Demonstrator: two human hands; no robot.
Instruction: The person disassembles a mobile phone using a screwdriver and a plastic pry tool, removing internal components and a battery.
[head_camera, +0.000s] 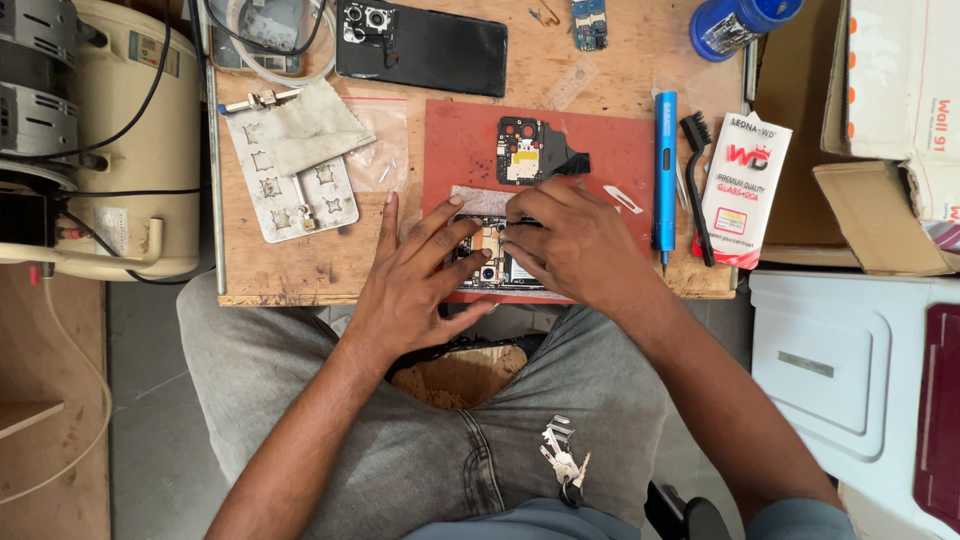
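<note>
An opened phone is lying on the near edge of the red mat. The left hand is reaching in from the near side, fingers spread flat, fingertips pressing the phone's left part. The right hand is curling over its right part, fingers bunched together and pressing down. A black circuit part is sitting mid-mat, a blue screwdriver just off the mat's right edge.
</note>
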